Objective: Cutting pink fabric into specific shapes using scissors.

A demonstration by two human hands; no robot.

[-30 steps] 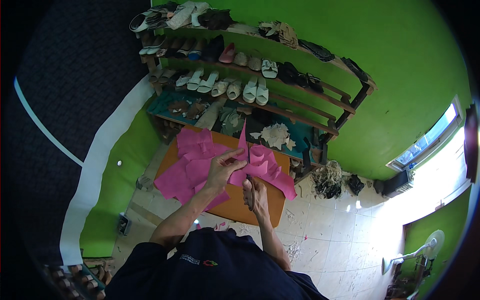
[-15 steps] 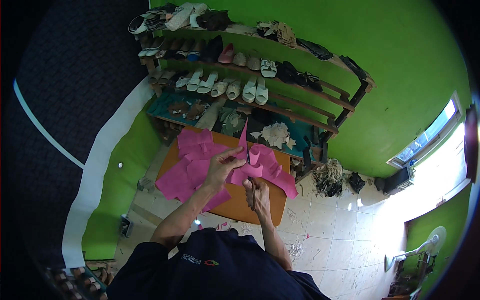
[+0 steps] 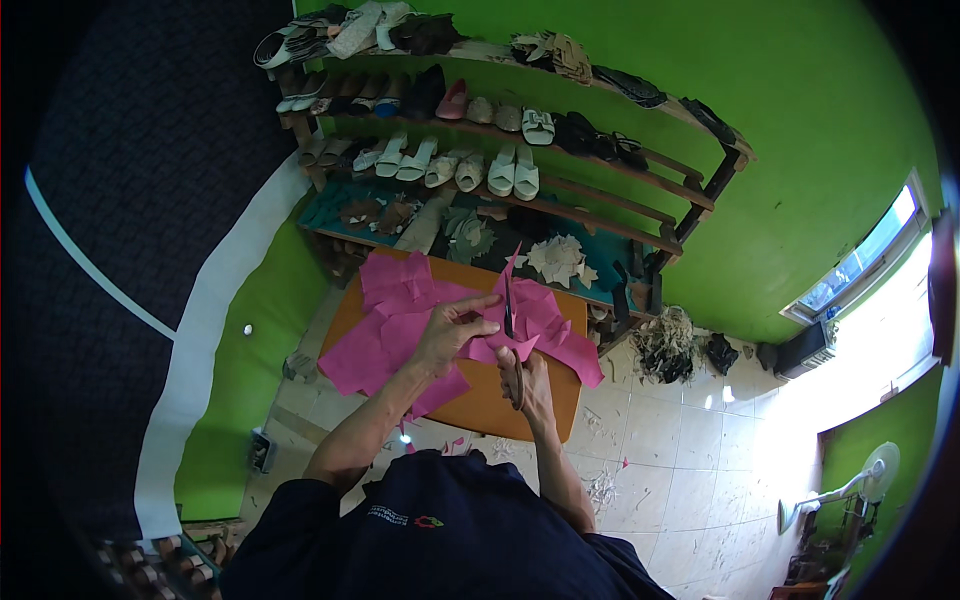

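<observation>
My left hand pinches a piece of pink sheet material between thumb and fingers, above the orange-brown table. Wrapped round the handles of a pair of scissors is my right hand, just to the right of and nearer than the left. The dark blades point away from me and lie against the pink piece. A narrow pink strip stands up beside the blade tips. Several larger pink sheets lie overlapping on the table, on both sides of my hands.
Behind the table stands a wooden rack with rows of shoes and sandals. Its lowest shelf holds material scraps. A heap of shredded scraps sits on the tiled floor at right, near a black speaker-like box. A white fan stands at lower right.
The scissors and right hand have shifted slightly right, and the blades sit further into the pink piece. The left hand keeps its pinch. The whole view has moved a little.
</observation>
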